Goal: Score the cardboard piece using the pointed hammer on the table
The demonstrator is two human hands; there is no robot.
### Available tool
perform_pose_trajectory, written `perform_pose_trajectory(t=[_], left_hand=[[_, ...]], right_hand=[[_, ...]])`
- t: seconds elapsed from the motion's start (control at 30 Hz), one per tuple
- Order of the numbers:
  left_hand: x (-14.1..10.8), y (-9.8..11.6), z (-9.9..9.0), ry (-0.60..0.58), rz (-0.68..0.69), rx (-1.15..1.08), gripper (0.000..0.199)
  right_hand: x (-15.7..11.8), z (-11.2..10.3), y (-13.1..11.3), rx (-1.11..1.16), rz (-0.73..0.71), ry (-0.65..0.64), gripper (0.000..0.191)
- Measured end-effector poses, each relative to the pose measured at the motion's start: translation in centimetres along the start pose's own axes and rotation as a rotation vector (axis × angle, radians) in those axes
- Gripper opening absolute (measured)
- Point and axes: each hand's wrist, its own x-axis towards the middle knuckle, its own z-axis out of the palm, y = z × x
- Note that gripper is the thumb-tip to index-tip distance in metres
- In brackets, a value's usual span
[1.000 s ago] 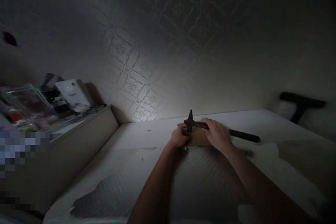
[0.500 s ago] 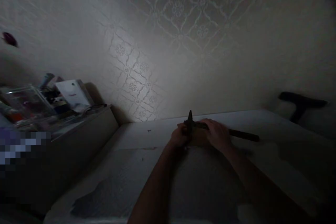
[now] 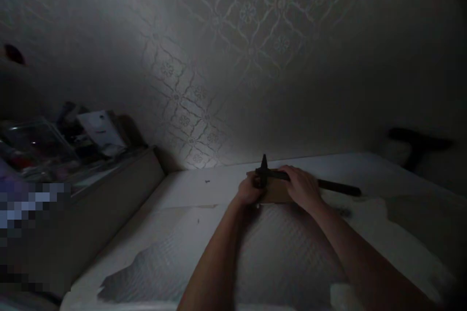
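A hammer (image 3: 339,187) with a dark handle lies across a flat brown block (image 3: 277,192), perhaps wood or cardboard, near the back of the table. Its head, at the handle's left end, has one pointed end turned up towards the wall. My right hand (image 3: 304,187) is closed round the handle, which sticks out to the right beyond it. At the block's left end, just under the hammer head, sits my left hand (image 3: 248,190), with fingers curled at that edge. Dim light partly hides the left fingertips.
The white tabletop (image 3: 182,189) has a worn grey patch (image 3: 146,272) and a few small dark bits. On the left, a raised shelf (image 3: 116,170) carries a white box (image 3: 100,129) and a clear case (image 3: 40,141). A dark T-shaped object (image 3: 419,141) stands at right. Patterned wall (image 3: 248,48) behind.
The light has shifted: the wall and shelf are darker, while the tabletop and my forearms are brighter. My hands and the hammer have hardly moved.
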Motion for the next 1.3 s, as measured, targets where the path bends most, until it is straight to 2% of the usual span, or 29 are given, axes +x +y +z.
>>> perform_pose_trajectory(t=[0.2, 1.3], left_hand=[[-0.05, -0.04, -0.02, -0.004, 0.038, 0.014, 0.048], [0.28, -0.28, 0.12, -0.015, 0.004, 0.045, 0.054]], right_hand=[[-0.07, -0.09, -0.13, -0.003, 0.006, 0.002, 0.035], [-0.05, -0.17, 0.09, 0.0, -0.005, -0.004, 0.032]])
